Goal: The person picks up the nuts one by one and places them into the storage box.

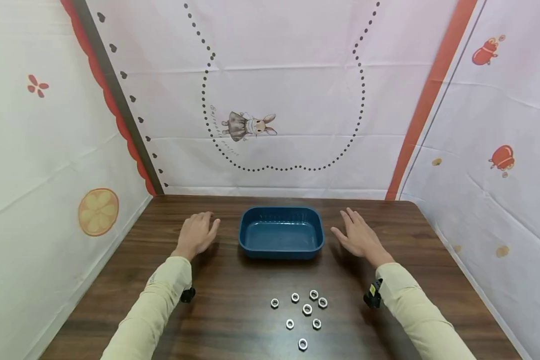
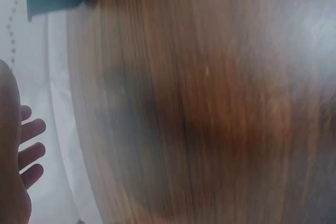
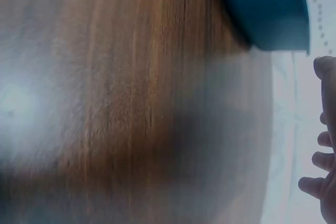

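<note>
Dark wooden counter point(image 1: 234, 310) backed by printed sheeting point(image 1: 297, 100); blue tray point(image 1: 281, 237) between left hand point(image 1: 195, 233) and right hand point(image 1: 359, 237), both loosely extended, holding nothing; metal nuts point(image 1: 303, 344) scattered nearer. For steadiness, probably best to meet both tray ends evenly.

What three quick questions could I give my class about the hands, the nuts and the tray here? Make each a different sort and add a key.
1. How many hex nuts show in the head view?
2. Where does the blue tray stand relative to the left hand and the right hand?
A) left of both
B) between them
C) right of both
3. True or false: the right hand grips one of the hex nuts.

Key:
1. Eight.
2. B.
3. False; the hex nuts lie on the wood-grain table, away from both hands.
</note>
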Action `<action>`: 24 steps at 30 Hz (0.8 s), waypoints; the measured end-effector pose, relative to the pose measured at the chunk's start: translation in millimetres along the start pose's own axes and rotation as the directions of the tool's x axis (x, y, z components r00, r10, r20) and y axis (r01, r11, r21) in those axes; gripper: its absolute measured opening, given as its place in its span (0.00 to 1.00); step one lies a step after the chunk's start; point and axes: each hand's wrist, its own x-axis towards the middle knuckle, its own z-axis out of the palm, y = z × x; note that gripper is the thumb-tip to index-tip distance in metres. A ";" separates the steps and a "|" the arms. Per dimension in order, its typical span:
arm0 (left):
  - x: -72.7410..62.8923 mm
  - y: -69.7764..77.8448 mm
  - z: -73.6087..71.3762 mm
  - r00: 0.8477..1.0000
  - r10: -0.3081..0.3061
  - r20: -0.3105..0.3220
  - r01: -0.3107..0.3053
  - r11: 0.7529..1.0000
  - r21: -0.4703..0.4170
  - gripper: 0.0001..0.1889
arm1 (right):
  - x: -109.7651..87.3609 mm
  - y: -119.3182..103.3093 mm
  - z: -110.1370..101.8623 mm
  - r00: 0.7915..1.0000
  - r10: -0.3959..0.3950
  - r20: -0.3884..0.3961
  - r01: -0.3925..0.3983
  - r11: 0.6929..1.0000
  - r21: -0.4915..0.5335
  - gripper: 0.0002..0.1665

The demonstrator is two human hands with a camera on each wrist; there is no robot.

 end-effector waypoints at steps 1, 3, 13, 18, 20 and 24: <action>0.0 4.1 1.0 1.000 0.002 -0.014 -0.002 1.000 -0.016 0.32 | -3.6 -1.0 -2.4 1.000 -0.007 -0.005 0.007 1.000 0.001 0.45; -1.3 12.4 3.1 0.999 0.002 -0.035 -0.004 0.998 -0.058 0.31 | -11.1 -4.0 -6.8 1.000 -0.019 -0.010 0.020 1.000 0.017 0.45; -16.3 45.1 18.8 0.983 -0.184 -0.020 0.161 0.902 -0.401 0.32 | -57.1 -37.4 -17.2 0.994 -0.092 -0.056 0.098 0.989 0.107 0.41; -20.1 60.2 24.6 0.961 -0.276 0.031 0.247 0.798 -0.550 0.36 | -78.7 -55.9 -18.1 0.987 -0.135 -0.083 0.143 0.983 0.113 0.38; -20.9 65.5 26.1 0.950 -0.309 0.049 0.273 0.742 -0.612 0.37 | -85.9 -63.1 -19.1 0.983 -0.154 -0.099 0.165 0.979 0.116 0.36; -20.1 74.1 30.8 0.928 -0.355 0.112 0.317 0.597 -0.737 0.35 | -98.5 -74.1 -21.6 0.967 -0.203 -0.152 0.221 0.969 0.113 0.31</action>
